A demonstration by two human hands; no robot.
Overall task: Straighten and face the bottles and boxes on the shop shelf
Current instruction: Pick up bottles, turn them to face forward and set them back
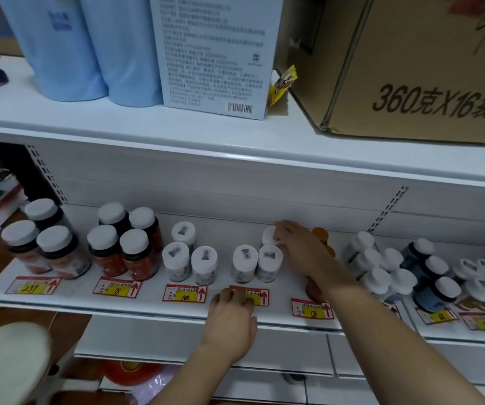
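Note:
On the lower white shelf (153,304) stand groups of white-capped bottles. My right hand (299,247) reaches in and grips the cap of a white-capped bottle (268,235) at the back of a group of three; two more white-capped bottles (245,263) (269,262) stand in front of it. My left hand (232,314) rests on the shelf's front edge, fingers curled over a red and yellow price label (257,296). Amber bottles (320,235) sit partly hidden behind my right hand.
Dark red bottles (134,255) and three small white bottles (188,263) stand to the left, more white and dark blue bottles (424,273) to the right. The upper shelf holds blue packs (89,48), a white box (215,54) and a cardboard carton (416,68). A stool (7,358) stands lower left.

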